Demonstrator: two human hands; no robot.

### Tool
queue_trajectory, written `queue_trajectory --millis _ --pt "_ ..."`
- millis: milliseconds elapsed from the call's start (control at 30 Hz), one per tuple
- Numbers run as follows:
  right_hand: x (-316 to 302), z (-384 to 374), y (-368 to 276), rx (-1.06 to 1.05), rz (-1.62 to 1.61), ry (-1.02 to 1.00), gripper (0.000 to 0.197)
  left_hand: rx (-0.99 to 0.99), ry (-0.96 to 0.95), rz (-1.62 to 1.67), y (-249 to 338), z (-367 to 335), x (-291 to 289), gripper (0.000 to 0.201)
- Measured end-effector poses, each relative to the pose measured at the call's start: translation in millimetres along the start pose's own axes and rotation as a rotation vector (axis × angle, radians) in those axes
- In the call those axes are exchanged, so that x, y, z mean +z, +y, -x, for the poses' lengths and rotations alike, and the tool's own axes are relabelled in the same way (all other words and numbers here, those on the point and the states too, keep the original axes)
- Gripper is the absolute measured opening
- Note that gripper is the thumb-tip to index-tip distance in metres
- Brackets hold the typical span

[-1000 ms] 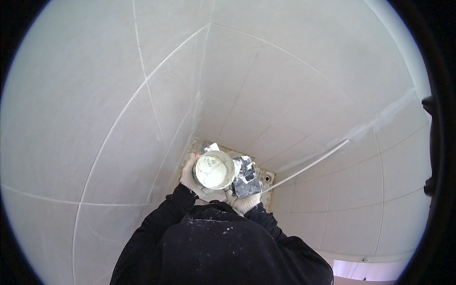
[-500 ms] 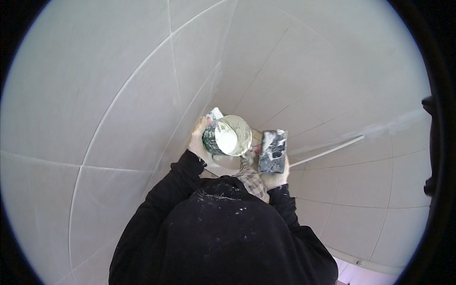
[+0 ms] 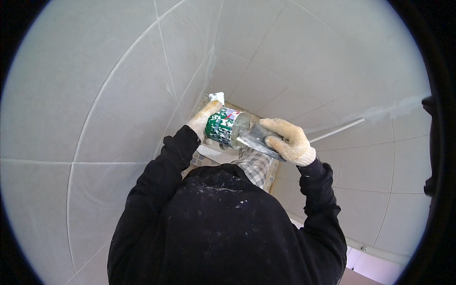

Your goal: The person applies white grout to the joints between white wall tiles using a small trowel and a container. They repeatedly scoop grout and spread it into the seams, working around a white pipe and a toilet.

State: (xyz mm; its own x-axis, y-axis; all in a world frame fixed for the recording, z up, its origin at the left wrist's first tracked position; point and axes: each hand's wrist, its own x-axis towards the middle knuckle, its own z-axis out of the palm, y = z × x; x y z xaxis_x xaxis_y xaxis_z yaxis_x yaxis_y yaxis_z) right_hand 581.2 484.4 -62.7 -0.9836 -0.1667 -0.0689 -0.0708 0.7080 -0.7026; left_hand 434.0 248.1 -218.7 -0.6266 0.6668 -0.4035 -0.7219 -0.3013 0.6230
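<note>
My gloved left hand (image 3: pixel 205 117) grips a green pail (image 3: pixel 221 126) smeared with white. The pail lies tipped over, its mouth turned to the right. At that mouth is the edge of a dark, flat grout float (image 3: pixel 262 141) streaked with white paste. My gloved right hand (image 3: pixel 290 141) is closed around the float, fingers and thumb on its near side. A white-coated thing (image 3: pixel 217 98) sticks out beyond my left fingers; whether I hold it too cannot be told. The inside of the pail is mostly hidden.
Large grey tiles cover the left wall (image 3: pixel 114 118) and the wall ahead (image 3: pixel 280 61), meeting in a corner. A thin white strip (image 3: pixel 337 129) slants along the wall on the right. Below the pail shows a white fixture (image 3: pixel 216 154), partly hidden.
The pail has tipped from mouth-up to mouth-right. My right hand has turned the float over from paste-side up and brought it left and up to the pail's mouth.
</note>
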Motion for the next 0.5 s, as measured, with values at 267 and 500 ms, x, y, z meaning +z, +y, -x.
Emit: queue_trajectory --millis 267,500 --pt "8.3 -24.2 28.6 -0.109 0.247 -0.204 0.045 -0.08 -0.014 -0.009 -10.4 -11.7 13.1 0.035" --pt "16.3 12.6 128.3 0.119 -0.139 -0.333 0.042 -0.084 -0.019 -0.06 -14.2 -18.5 5.2 0.031"
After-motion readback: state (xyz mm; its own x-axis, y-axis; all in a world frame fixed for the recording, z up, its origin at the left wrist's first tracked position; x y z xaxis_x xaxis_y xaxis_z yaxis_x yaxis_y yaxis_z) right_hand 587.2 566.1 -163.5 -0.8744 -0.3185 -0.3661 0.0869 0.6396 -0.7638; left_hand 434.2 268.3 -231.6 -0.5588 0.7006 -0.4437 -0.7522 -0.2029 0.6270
